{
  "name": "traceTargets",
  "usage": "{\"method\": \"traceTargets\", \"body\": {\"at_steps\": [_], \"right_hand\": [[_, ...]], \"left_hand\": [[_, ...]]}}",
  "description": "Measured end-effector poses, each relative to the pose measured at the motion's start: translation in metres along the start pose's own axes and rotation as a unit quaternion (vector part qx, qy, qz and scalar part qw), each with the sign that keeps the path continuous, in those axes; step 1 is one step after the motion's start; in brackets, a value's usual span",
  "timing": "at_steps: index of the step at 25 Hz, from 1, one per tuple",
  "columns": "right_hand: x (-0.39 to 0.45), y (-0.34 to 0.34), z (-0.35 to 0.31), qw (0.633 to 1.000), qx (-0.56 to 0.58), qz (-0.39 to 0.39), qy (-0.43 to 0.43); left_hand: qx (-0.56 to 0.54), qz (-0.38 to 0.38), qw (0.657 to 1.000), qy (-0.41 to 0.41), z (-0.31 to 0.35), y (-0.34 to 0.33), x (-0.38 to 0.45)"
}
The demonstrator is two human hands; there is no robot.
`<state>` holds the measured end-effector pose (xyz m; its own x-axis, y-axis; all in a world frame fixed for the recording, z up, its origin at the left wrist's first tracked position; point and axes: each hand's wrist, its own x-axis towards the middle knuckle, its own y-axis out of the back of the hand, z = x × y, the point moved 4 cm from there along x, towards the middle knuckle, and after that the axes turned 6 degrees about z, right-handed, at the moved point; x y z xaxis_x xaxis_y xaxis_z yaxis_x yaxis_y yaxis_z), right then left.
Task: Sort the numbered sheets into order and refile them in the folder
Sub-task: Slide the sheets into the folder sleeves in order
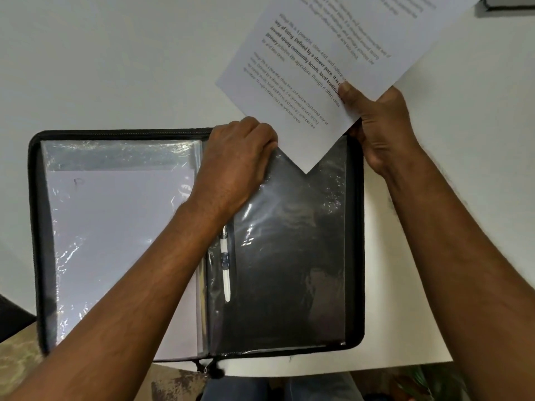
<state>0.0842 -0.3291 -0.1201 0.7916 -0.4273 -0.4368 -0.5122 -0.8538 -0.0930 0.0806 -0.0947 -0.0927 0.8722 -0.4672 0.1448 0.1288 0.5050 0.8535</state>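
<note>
From the head view, the folder (43, 227) is lying open on the white table (115, 68), and the refiling step is under way. The right hand (379, 123) is pinching a printed sheet (304, 68), thumb on top, holding it tilted so one corner is pointing down into the mouth of the clear sleeve (289, 241) on the folder's right half. The left hand (240, 163) is sitting at the top edge of that sleeve with its fingers curled over, apparently gripping the plastic to hold the opening apart, though the fingertips are hidden. Over on the left half, another plastic pocket is already carrying white paper (115, 241), and a pen (225, 267) is tucked in along the spine. My read: this sheet is only just entering, with most of it hanging out above the folder. The next move is calling for the sheet to be squared up with the sleeve, since it is going in corner-first, then slid down while the left hand keeps the mouth wide. Whether the page number suits this slot cannot be told; no number is legible.
</note>
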Motion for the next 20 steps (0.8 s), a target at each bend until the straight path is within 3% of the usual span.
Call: {"method": "traceTargets", "body": {"at_steps": [11,20], "right_hand": [[0.007,-0.005,-0.019,0.971,-0.182,-0.155,0.009],[0.016,0.0,-0.021,0.955,-0.237,-0.175,0.019]], "left_hand": [[-0.055,-0.009,0.996,0.064,-0.007,0.0,0.004],[-0.015,-0.039,0.993,0.11,-0.04,0.021,0.001]]}}
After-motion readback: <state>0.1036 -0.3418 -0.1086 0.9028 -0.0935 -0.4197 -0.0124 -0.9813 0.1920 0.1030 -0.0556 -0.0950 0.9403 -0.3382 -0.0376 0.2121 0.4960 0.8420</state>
